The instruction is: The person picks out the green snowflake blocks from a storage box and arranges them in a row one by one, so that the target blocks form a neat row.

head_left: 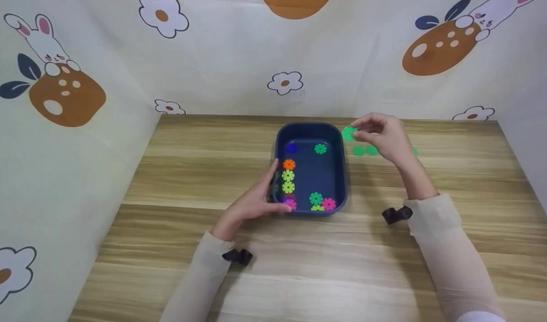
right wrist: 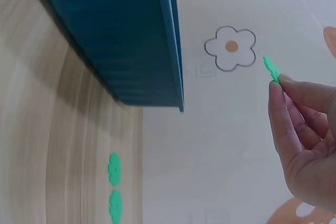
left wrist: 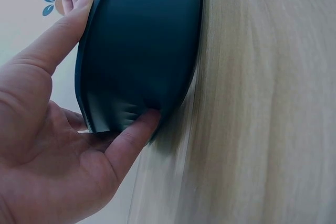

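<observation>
A dark blue plastic bin (head_left: pixel 309 176) sits on the wooden table, with several notched plastic discs in it. My left hand (head_left: pixel 253 200) grips the bin's near left corner, thumb at the front rim and a finger along the left wall. In the left wrist view, fingertips press the bin's outer wall (left wrist: pixel 139 40). Just off the bin's right rim, my right hand (head_left: pixel 387 136) pinches a green notched disc (head_left: pixel 348 133) between thumb and fingertip. The right wrist view shows that disc (right wrist: pixel 271 69) edge-on, raised above the table.
Green discs (head_left: pixel 359 150) lie in a row on the table right of the bin, partly hidden behind my right hand. Inside, an orange disc (head_left: pixel 289 164) and yellow discs (head_left: pixel 288 187) line the left side. A patterned wall covering (head_left: pixel 228 58) rises behind the table.
</observation>
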`<state>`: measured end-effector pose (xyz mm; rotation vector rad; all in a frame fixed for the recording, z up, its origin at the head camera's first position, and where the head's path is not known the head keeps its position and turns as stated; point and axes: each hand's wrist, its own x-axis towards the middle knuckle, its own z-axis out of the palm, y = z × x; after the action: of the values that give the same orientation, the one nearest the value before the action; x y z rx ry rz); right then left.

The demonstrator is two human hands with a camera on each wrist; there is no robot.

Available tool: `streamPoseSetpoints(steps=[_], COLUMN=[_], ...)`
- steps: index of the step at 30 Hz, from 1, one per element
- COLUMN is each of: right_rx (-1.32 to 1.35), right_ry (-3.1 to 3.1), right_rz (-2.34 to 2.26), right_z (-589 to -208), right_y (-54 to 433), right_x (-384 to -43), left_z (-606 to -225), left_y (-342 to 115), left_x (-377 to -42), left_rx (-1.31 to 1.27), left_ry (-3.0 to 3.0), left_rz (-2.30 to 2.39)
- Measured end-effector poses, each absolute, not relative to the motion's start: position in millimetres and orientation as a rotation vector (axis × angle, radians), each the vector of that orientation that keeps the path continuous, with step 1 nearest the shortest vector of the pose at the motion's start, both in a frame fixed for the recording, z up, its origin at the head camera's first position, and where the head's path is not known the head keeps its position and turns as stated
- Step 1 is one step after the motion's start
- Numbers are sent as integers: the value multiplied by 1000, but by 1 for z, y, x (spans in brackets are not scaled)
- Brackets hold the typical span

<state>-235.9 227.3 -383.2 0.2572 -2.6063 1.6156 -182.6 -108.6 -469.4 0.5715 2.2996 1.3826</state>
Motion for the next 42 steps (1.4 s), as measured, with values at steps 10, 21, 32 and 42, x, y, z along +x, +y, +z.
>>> streamPoseSetpoints(steps=[10,21,32,42], right_rx=[148,-36,-234,-414], right_ry=[-2484,-2385,-2121,-2037], right_rz=[1667,1680,1980,2030], right_z=[-383,-395,-411,-424], right_y=[264,309,345,362], right_x=[-235,-233,-227,-226], left_z=[-469,-469,-469,-469], left_y=[-109,-110,-108,-109], left_x=[-183,-183,-183,-183], left_rx=[620,592,570,559], left_ry=[2277,2270,2276,2251], left_rz=[1409,1409,1404,1424])
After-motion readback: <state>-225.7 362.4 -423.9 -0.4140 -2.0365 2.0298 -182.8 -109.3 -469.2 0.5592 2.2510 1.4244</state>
